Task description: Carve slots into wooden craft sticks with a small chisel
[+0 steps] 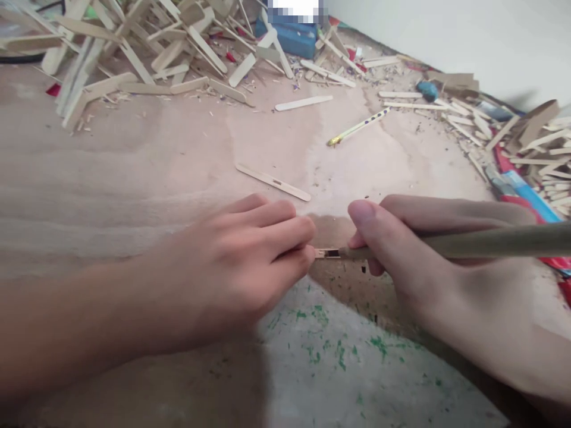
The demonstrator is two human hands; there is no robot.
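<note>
My left hand [254, 249] is closed, its bent fingers pressing a wooden craft stick [319, 254] near the table edge; most of the stick is hidden. My right hand [414, 249] is closed round a long-handled tool with a drab green-brown shaft [495, 241], held almost level. Its tip meets the stick just right of my left fingertips. A small dark rectangle shows there; I cannot tell whether it is a slot or part of the tool. Beyond my hands lies another craft stick [274, 182] with a small slot in its middle.
A wooden table [178, 148] spreads under my hands. Piled craft sticks [129, 47] stand at the back left, beside a blue block [294, 38]. A patterned pencil [359, 126] and a loose stick [303, 103] lie behind. More sticks [553, 148] heap up at right. Green paint specks mark the front surface.
</note>
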